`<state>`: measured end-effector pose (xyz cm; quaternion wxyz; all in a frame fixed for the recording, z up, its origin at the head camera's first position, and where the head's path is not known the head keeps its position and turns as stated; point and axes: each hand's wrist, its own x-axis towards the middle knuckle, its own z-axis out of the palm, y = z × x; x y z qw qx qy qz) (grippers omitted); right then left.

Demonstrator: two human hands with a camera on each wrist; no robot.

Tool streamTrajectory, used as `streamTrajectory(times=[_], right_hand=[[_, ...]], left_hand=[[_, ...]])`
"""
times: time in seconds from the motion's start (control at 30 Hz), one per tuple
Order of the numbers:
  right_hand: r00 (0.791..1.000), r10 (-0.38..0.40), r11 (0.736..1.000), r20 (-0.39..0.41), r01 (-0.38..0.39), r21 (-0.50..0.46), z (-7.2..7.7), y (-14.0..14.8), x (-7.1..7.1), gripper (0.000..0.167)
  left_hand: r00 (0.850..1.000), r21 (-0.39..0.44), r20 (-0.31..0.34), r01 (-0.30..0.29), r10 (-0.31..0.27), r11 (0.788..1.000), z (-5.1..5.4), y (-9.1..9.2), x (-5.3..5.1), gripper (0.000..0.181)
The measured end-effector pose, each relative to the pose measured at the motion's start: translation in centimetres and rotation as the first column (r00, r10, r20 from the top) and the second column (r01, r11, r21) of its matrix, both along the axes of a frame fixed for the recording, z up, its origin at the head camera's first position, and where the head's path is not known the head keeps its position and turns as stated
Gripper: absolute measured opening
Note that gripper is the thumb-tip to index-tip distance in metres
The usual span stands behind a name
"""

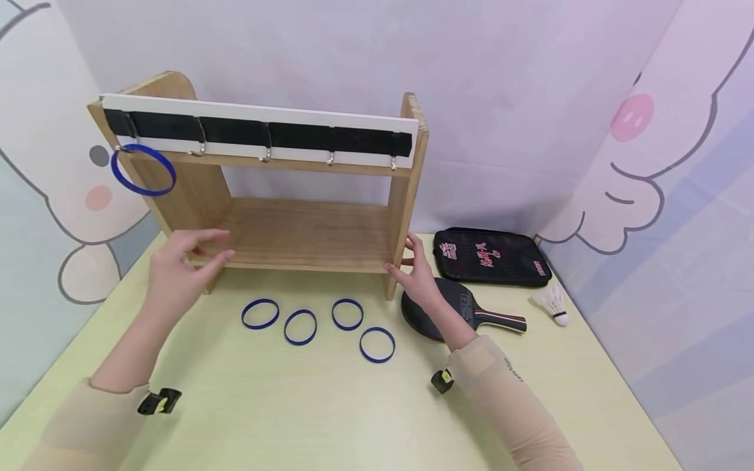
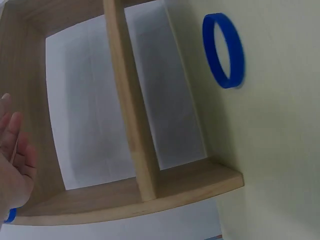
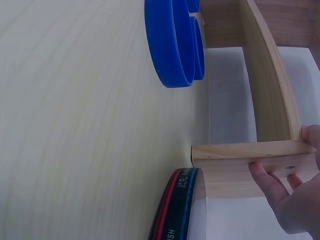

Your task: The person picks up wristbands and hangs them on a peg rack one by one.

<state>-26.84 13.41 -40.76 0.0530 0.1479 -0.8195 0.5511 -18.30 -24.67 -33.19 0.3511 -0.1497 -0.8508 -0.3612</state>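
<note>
A wooden rack stands on the table, with a row of metal hooks along its white-and-black top rail. One blue ring-shaped band hangs from the leftmost hook. Several more blue bands lie on the table before the rack. At the rack's left end is my left hand, thumb and fingers apart with nothing between them; the left wrist view shows this hand only at its edge. My right hand grips the right side panel, thumb and fingers on opposite faces.
Right of the rack, a black table tennis paddle lies beneath my right forearm. Behind it is a black case with pink lettering, and a white shuttlecock lies near the table's right edge. Fabric walls stand around the table.
</note>
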Motion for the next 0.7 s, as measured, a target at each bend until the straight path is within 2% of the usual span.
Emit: streamTrajectory(times=[0.13,0.27,0.43,0.57,0.7], right_hand=[[1.000,0.015,1.000,0.008,-0.015,0.006,1.1,-0.2,0.7,0.077],[1.000,0.019,1.000,0.015,-0.019,0.019,2.6,-0.5,1.8,0.075],[1.000,0.016,1.000,0.013,-0.017,0.024,3.0,-0.6,2.1,0.074],[1.000,0.013,1.000,-0.001,-0.013,0.012,1.4,-0.3,0.9,0.076],[1.000,0.000,1.000,-0.003,0.000,0.007,0.1,0.0,0.0,0.077]], left_hand=[[0.995,-0.108,0.067,0.083,-0.076,0.991,-2.1,0.4,-0.5,0.032],[0.975,-0.224,0.163,0.186,-0.152,0.956,-4.2,0.7,-1.0,0.032],[0.928,-0.279,0.302,0.305,-0.218,0.910,-6.2,0.6,-1.7,0.026],[0.880,-0.282,0.412,0.370,-0.236,0.885,-7.4,0.2,-2.2,0.022],[0.828,-0.308,0.519,0.414,-0.213,0.857,-8.4,-0.3,-2.6,0.018]])
